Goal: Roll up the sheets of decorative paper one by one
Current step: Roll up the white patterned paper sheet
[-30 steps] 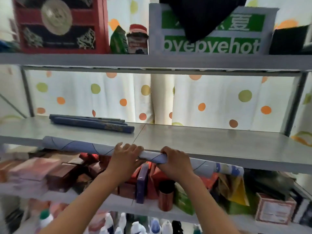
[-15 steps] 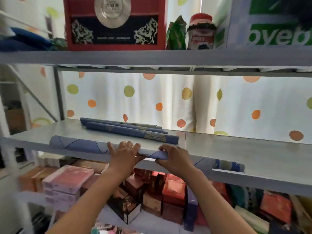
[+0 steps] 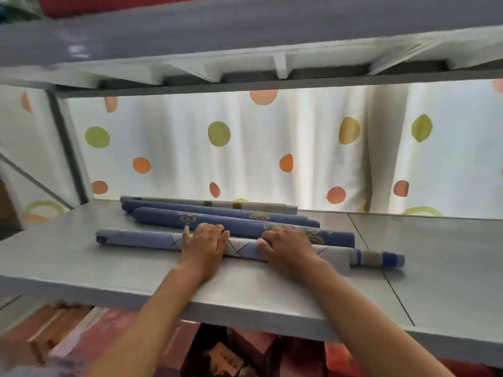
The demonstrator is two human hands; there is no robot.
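Note:
A rolled sheet of blue-grey decorative paper (image 3: 141, 239) with thin dark lines lies lengthwise on the grey shelf (image 3: 95, 270). Its inner layers stick out at the right end. My left hand (image 3: 204, 247) lies on top of the roll near its middle, fingers stretched across it and pressing. My right hand (image 3: 287, 250) is a little further right, its fingers curled over the top of the same roll. Just behind, touching or nearly touching, lie three more rolled sheets: a blue one with gold ornaments (image 3: 245, 227), a second blue one (image 3: 217, 211) and a grey one (image 3: 190, 201).
A white curtain (image 3: 272, 148) with coloured dots hangs behind the shelf. Another shelf board (image 3: 245, 58) runs close overhead. A metal upright (image 3: 68, 148) stands at the left. Red and brown boxes (image 3: 81, 338) fill the level below. Bare shelf surface stretches to the right.
The roll went from the shelf's front edge further back, up beside the other rolls, with both hands on it. My view has shifted closer and higher over the shelf.

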